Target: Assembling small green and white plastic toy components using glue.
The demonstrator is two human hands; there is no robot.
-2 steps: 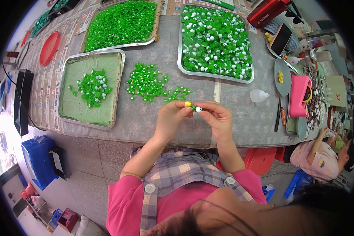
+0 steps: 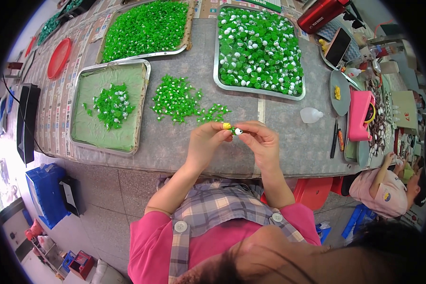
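Close together over the near part of the table are my left hand [image 2: 207,142] and my right hand [image 2: 261,144], both pinched. Between their fingertips is a small white bead with a dark dot [image 2: 238,132], and a bit of green shows beside it. My right fingers close on the bead; my left fingers pinch the green part, mostly hidden. A yellow piece [image 2: 226,126] sits at my left index fingertip. Just beyond my hands lies a loose pile of small green pieces with white bits [image 2: 177,99], trailing toward my left fingers.
A green-lined tray [image 2: 80,128] with a small heap stands left. Behind are a tray of green pieces [image 2: 144,28] and a tray of green-and-white pieces [image 2: 260,52]. At right are a squeeze bottle [image 2: 311,115], grey dish [image 2: 338,104], pens [image 2: 334,139] and pink holder [image 2: 360,116]. A co-worker sits far right.
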